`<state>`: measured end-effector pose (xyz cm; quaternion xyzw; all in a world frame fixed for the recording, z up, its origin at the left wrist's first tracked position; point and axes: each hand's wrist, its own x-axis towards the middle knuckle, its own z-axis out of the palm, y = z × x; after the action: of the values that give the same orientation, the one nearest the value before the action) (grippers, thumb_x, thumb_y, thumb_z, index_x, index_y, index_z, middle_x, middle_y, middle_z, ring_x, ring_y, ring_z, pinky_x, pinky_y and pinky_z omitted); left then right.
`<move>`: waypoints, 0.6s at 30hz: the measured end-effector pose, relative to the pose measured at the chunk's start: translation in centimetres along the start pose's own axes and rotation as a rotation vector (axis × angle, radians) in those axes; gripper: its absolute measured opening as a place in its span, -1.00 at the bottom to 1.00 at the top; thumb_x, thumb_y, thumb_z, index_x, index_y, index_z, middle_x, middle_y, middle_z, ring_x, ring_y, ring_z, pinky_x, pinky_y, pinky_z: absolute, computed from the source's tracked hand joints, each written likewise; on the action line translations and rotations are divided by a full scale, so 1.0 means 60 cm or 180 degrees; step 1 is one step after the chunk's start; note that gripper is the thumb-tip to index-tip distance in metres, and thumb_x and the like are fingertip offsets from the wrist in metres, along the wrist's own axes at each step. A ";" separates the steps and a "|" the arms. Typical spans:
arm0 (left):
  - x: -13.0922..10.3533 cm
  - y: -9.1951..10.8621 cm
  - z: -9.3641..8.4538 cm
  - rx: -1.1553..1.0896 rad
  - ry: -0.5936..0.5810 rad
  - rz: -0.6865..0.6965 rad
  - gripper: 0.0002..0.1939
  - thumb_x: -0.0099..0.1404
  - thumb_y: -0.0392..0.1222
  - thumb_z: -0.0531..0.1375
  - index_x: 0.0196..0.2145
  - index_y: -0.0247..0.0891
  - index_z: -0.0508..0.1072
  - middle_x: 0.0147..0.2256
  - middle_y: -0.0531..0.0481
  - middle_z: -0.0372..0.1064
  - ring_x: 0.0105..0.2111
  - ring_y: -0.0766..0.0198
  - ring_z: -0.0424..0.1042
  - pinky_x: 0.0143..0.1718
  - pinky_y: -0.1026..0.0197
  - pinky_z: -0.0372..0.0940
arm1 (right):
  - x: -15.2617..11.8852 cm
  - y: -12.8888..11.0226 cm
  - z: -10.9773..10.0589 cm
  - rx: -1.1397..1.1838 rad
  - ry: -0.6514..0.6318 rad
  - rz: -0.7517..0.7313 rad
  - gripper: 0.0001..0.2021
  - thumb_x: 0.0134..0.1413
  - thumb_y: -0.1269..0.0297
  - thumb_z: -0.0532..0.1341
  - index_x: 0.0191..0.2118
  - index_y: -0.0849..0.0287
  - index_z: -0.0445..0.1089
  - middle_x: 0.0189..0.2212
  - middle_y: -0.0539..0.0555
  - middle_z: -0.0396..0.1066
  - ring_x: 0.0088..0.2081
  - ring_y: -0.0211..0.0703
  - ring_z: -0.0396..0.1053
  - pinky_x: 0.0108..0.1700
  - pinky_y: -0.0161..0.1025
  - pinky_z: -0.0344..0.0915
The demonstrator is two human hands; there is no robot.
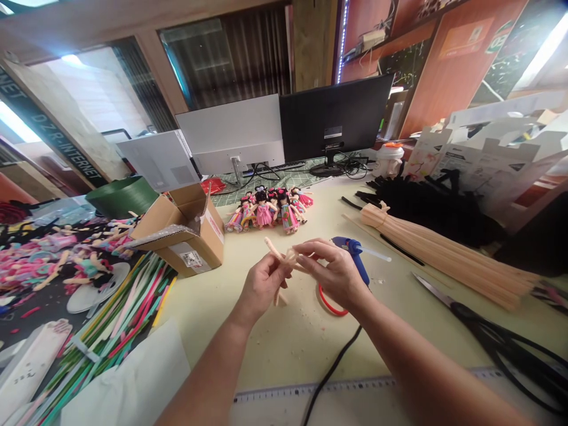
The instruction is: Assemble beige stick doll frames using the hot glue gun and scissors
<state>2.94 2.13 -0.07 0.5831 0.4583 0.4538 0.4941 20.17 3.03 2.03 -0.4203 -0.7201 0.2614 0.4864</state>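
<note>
Above the middle of the tabletop, a bent piece of peach chenille stem (pixel 273 248) is held between both hands. My left hand (pixel 262 281) pinches it, with one end sticking up past the fingers and another end showing below. The fingers of my right hand (pixel 332 269) close on the piece from the other side, where its folds are partly hidden. Right behind my right hand lies a blue glue gun (pixel 361 266) with a clear glue stick (pixel 379 255) in it. A red ring (pixel 331 305) shows beneath the right wrist.
Small chenille dolls (pixel 266 214) stand behind the hands. To the right lie a peach stem bundle (pixel 448 257), black stems (pixel 444 207) and large scissors (pixel 470 322). An open cardboard box (pixel 197 245) and colored stems (pixel 119 319) are left. A black cable (pixel 331 376) crosses a ruler (pixel 275 393).
</note>
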 end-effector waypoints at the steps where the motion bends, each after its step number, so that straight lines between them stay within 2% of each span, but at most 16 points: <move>1: 0.000 0.001 0.001 0.0037 0.0016 0.0008 -0.68 0.20 0.05 0.21 -0.31 -0.30 0.40 -0.46 0.03 0.34 -0.49 0.36 0.31 -0.43 0.27 0.27 | 0.000 0.002 0.001 0.0011 -0.0015 0.0009 -0.87 0.08 0.30 0.23 -0.24 0.10 0.51 -0.30 0.06 0.49 -0.28 -0.18 0.43 -0.23 -0.25 0.32; 10: -0.002 0.001 0.003 0.0057 0.0014 0.0059 -0.75 0.17 -0.06 0.25 -0.30 -0.30 0.43 -0.45 0.02 0.38 -0.47 0.34 0.32 -0.41 0.25 0.28 | -0.001 0.015 0.008 0.0769 -0.0240 0.0510 -0.86 0.06 0.24 0.25 -0.27 0.15 0.50 -0.35 0.06 0.54 -0.31 -0.15 0.46 -0.24 -0.22 0.37; 15: -0.001 0.010 0.004 -0.0151 -0.0144 0.0031 -0.62 0.19 -0.03 0.25 -0.11 -0.31 0.41 -0.33 -0.06 0.40 -0.35 0.28 0.37 -0.35 0.23 0.32 | 0.002 0.013 0.009 0.1173 -0.0412 0.0648 -0.78 0.07 0.19 0.25 -0.19 0.17 0.48 -0.29 0.11 0.52 -0.27 -0.15 0.46 -0.19 -0.18 0.39; 18: -0.002 0.013 0.007 -0.0233 -0.0194 0.0013 -0.59 0.17 0.00 0.26 -0.10 -0.30 0.38 -0.29 -0.05 0.40 -0.38 0.31 0.37 -0.35 0.22 0.33 | 0.002 0.007 0.011 0.0967 -0.0347 0.0617 -0.73 0.00 0.23 0.30 -0.15 0.18 0.47 -0.26 0.11 0.48 -0.28 -0.18 0.43 -0.21 -0.20 0.38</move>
<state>3.38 1.87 0.66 0.5791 0.4248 0.4533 0.5279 19.70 3.40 1.49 -0.3946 -0.6537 0.4352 0.4771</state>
